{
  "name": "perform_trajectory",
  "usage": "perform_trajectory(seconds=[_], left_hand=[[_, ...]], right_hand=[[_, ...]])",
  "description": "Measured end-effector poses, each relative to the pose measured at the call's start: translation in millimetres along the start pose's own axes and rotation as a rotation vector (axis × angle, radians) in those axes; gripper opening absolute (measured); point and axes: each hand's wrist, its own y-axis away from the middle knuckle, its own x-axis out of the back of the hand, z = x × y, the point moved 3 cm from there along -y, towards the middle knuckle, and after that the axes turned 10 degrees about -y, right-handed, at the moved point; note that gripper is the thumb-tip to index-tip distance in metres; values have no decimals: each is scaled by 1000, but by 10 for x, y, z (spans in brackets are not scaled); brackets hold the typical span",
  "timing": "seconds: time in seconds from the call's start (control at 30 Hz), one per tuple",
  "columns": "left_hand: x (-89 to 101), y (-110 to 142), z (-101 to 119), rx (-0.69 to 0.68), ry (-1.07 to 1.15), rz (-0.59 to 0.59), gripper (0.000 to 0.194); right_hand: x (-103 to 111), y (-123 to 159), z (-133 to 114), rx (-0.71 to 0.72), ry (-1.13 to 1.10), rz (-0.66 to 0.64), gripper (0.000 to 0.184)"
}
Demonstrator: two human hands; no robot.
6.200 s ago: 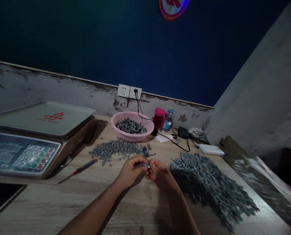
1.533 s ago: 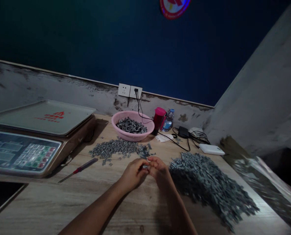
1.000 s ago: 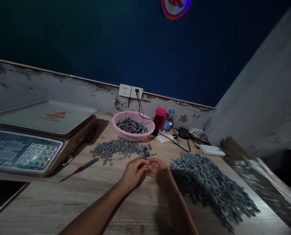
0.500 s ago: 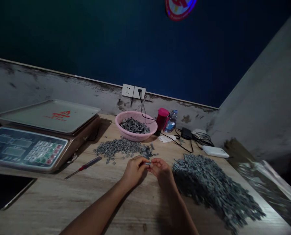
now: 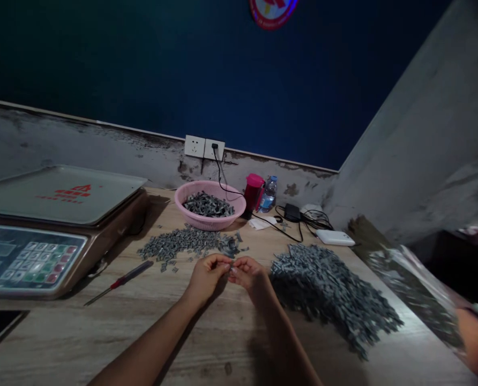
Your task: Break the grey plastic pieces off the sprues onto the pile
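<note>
My left hand (image 5: 207,276) and my right hand (image 5: 250,276) meet above the table, thumbs and forefingers pinched together. Between the fingertips is a small grey piece (image 5: 231,266), mostly covered by the fingers. Just beyond the hands lies a spread of small grey parts (image 5: 183,242), with a few longer, curved strips (image 5: 231,245) at its right end. To the right of my right hand is a large heap of narrow grey pieces (image 5: 331,289). Behind the small parts, a pink plastic basket (image 5: 210,222) holds many grey strips.
A screwdriver (image 5: 120,281) lies left of my hands, before a weighing scale (image 5: 114,230). Along the wall stand a pink-lidded jug (image 5: 254,193) and a water bottle (image 5: 268,194). Black cables (image 5: 315,219) and a white box (image 5: 335,237) sit behind the heap.
The view has swung to the right, so everything sits further left. My fingertips have drawn closer together, and less of the small grey piece shows between them.
</note>
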Motion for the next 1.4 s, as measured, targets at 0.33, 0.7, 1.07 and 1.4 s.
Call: perform_trajectory(seconds=[0.33,0.7,1.07,1.4], left_hand=[[-40,81,83,-409,-485,-39,19],[154,185,277,-558,-1030,-68,20],[1126,239,-78,-291,-1476,-26,25],[999,139,-123,-308,-1523,-48,28]], right_hand=[[82,-25,9,-24,-39,-15,31],[434,302,-644,361,690,337,25],[707,355,-912,838,1394,330,24],[-569,-555,32,394,1509,99,20]])
